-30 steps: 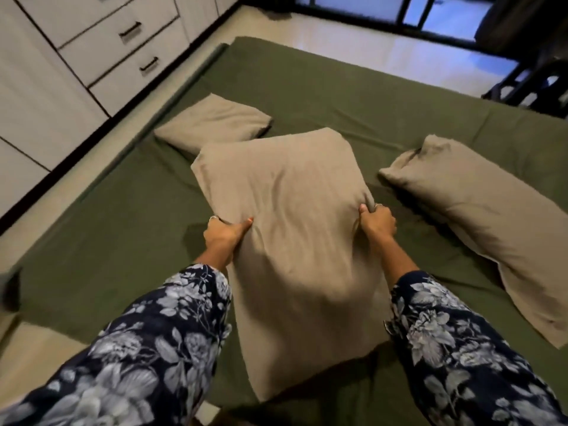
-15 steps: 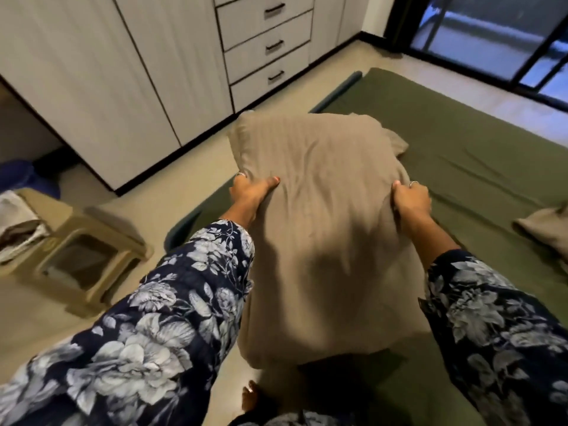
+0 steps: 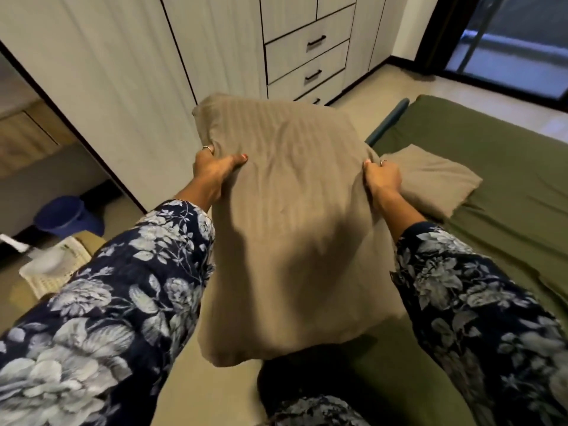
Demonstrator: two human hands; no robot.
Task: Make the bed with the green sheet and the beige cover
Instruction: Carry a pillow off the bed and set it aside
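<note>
The beige pillow point(image 3: 295, 229) hangs lifted beside the bed's green sheet point(image 3: 498, 167), gripped at its sides by the left hand point(image 3: 215, 167) and right hand point(image 3: 382, 179). Beyond it, another beige pillow point(image 3: 433, 179) lies on the sheet.

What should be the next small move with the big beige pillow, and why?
Probably carry it rightward and lay it flat on the green sheet. Both the left hand and right hand grip the large beige pillow in the air, partly over the floor, beside the smaller pillow.
</note>
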